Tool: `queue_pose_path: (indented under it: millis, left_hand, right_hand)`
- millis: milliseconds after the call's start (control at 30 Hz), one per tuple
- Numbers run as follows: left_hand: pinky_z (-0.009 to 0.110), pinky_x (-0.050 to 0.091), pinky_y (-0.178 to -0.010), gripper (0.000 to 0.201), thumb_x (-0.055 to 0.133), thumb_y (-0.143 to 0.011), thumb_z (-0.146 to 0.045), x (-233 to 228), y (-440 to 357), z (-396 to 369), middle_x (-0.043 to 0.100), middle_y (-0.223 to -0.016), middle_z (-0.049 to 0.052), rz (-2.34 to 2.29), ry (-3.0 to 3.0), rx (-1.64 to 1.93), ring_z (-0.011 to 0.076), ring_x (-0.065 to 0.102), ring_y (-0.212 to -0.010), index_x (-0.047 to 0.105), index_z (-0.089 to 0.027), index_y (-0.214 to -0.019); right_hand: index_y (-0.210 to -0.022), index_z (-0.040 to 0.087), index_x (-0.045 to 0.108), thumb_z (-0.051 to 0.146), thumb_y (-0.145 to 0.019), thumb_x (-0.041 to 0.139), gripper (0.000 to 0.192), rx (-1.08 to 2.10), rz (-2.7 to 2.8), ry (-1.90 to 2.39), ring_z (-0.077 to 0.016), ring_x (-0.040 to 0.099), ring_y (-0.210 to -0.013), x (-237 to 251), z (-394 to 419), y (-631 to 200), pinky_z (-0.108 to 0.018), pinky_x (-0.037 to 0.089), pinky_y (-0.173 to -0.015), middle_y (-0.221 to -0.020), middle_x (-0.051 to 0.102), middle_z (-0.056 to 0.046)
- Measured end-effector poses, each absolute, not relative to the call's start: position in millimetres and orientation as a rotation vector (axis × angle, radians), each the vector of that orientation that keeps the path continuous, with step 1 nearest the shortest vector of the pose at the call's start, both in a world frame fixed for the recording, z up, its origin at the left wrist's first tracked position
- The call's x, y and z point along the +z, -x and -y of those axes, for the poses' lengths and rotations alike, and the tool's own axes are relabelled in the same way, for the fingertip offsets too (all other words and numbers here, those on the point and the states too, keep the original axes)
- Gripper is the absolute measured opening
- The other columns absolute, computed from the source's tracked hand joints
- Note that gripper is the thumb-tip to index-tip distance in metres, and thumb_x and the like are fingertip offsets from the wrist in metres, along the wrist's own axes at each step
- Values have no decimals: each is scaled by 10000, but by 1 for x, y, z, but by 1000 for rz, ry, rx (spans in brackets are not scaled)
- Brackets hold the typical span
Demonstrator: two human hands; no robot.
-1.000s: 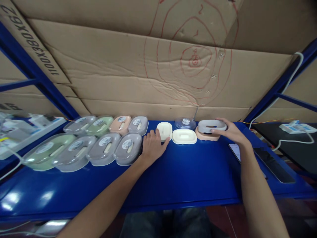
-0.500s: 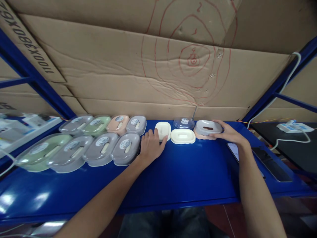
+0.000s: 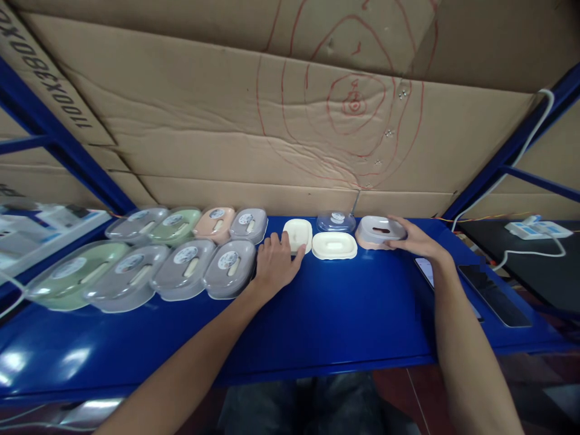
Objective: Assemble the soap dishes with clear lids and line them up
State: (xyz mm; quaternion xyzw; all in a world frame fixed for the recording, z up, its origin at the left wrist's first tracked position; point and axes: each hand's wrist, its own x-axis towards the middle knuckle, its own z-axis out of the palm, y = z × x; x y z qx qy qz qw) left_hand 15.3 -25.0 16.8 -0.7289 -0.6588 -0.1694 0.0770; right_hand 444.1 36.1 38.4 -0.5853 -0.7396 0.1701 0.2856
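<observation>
Nearest you lies the bare blue table (image 3: 326, 326), with both your forearms reaching out over it. Your left hand (image 3: 274, 266) rests flat on the table, its grip spread and holding nothing; the fingertips touch the near edge of a cream tray (image 3: 298, 234), which lies just ahead and to the right of that hand. Beside it to the right is a cream soap dish (image 3: 334, 245), its long axis running left to right, apart from both hands and nearer the left one. Your right hand (image 3: 414, 240) is farther out and to the right, its grip closed round the right end of a grey insert (image 3: 379, 228) that sits on a pink base (image 3: 362, 241); the insert's long axis also runs left to right, so it stretches leftward from that grip toward the cream pieces. Behind the soap dish stands a clear lid (image 3: 336, 222). To the left of your left hand, two rows of lidded soap boxes (image 3: 229, 269) run off leftward. A phone (image 3: 493, 295) lies to the right of your right forearm. Cardboard (image 3: 226, 133) closes the back.
</observation>
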Motion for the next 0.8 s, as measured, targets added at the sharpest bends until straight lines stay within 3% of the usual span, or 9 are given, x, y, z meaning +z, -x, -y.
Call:
queue_pose_path:
  millis: [133,333,533,800]
  left_hand:
    - [503,515,-962,623,442,-1126,-552,14,-14,24,661,-1208,261,1936,2169,-516,438,657,-1145,624,-30,-1413]
    - [526,506,-964,635,458,-1114,-544,13,-13,23,649,-1215,275,1892,2164,-535,463,623,-1166,622,-18,-1429]
    - [531,502,-973,632,466,-1112,-531,15,-12,24,650,-1242,277,1895,2172,-526,461,616,-1173,626,-16,-1442]
    - [548,488,-994,644,458,-1108,-534,13,-13,24,654,-1272,287,1867,2178,-556,467,600,-1180,629,-14,-1448]
  right_hand:
    - [-1609,221,563,479,-749,895,957,526,1873,1619,-410,564,-1534,37,-36,-441,-594,410,-1325,-1672,576,-164]
    - [-1523,229,613,520,-684,955,951,498,1788,1607,-403,657,-1408,42,-33,-436,-623,484,-1259,-1519,680,-153]
    - [-1489,239,608,626,-714,959,935,429,1703,1408,-390,717,-1288,75,-1,-432,-553,594,-1146,-1444,716,-131]
    - [-1516,240,628,606,-808,873,834,91,2150,1535,-456,624,-1421,64,62,-429,-642,486,-1237,-1520,690,-163]
